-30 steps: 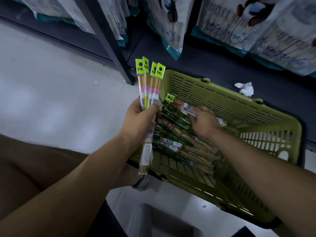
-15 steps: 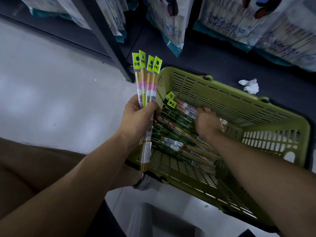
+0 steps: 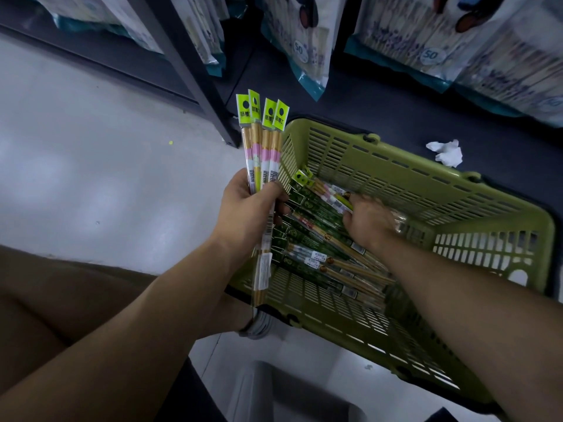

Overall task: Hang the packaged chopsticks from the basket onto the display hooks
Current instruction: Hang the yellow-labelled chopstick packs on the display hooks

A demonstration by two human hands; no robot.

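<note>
A green slatted basket (image 3: 426, 184) lies on the floor by a dark shelf base. Inside it lie several chopstick packs in dark green wrappers (image 3: 313, 236), plus pink-and-white packs with lime header tags (image 3: 327, 194). My left hand (image 3: 249, 214) grips a fanned bundle of several pink-and-white packs (image 3: 262, 147), lime tags pointing up, at the basket's left rim. My right hand (image 3: 368, 222) is down in the basket with its fingers curled around one pink-and-white pack; the hand is blurred. No display hooks are in view.
Large bagged goods (image 3: 307, 44) hang or stand along the dark shelving at the top. A dark shelf upright (image 3: 195, 68) meets the pale floor left of the basket. A crumpled white tissue (image 3: 446, 152) lies behind the basket. My knee fills the lower left.
My right hand has moved a little deeper into the basket and closed on a pink-and-white pack. The bundle in my left hand has held its place.
</note>
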